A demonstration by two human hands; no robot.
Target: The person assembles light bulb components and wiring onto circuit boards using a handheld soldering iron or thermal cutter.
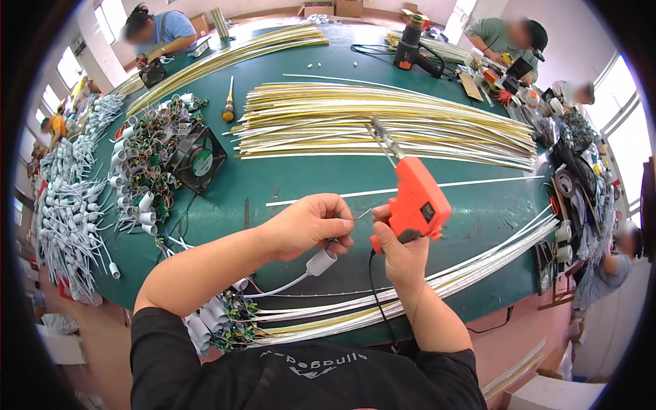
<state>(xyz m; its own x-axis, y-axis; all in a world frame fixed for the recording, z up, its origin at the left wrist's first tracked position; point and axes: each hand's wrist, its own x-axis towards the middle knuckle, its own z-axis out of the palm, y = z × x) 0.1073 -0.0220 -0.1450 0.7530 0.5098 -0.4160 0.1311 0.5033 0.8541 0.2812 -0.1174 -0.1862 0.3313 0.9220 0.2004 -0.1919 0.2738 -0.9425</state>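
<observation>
My right hand (404, 260) is closed around the grip of an orange soldering gun (422, 195), its metal tip pointing up and away over the strips. Its black cord hangs down past my wrist. A pinch closes my left hand (321, 222) on thin wires, whose ends show at the fingertips. Just below those fingers is a white cylindrical cap (321, 262) on a white cable (283, 287); how it joins the wires is hidden. A short thin wire (365, 213) shows between my hands. Beyond them, one narrow white strip (444, 184) lies across the green table (232, 236).
A big pile of white and yellow strips (383, 123) lies ahead, with more strips (328, 318) near me. At left are a black fan (198, 158), wired circuit boards (147, 154), white caps with cables (72, 205) and a screwdriver (229, 106). A heat gun (412, 48) stands far off. Several people work around.
</observation>
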